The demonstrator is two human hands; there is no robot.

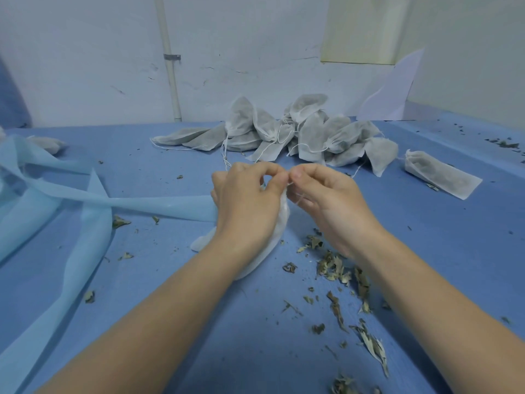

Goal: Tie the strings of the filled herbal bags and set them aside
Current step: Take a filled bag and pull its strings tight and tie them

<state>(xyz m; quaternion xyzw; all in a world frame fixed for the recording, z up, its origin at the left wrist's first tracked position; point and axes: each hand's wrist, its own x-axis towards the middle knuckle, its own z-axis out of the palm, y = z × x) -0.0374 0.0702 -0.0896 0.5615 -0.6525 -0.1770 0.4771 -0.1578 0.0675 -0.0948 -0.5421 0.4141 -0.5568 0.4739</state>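
Observation:
A white herbal bag (279, 223) lies on the blue table (170, 280) under my left wrist, its gathered mouth raised between my hands. My left hand (244, 194) pinches the bag's thin white string at the mouth with thumb and forefinger. My right hand (326, 197) pinches the same string (295, 196) right beside it, thumbs nearly touching. Most of the bag is hidden by my left hand and forearm. Behind my hands sits a pile of filled grey-white bags (298, 132) with loose strings.
One filled bag (440, 173) lies alone at the right, another (47, 143) at the far left. Light blue plastic sheeting (85, 200) spreads across the left side. Dried leaves (338, 268) are scattered at the front right. A white wall with a pipe (170, 66) stands behind.

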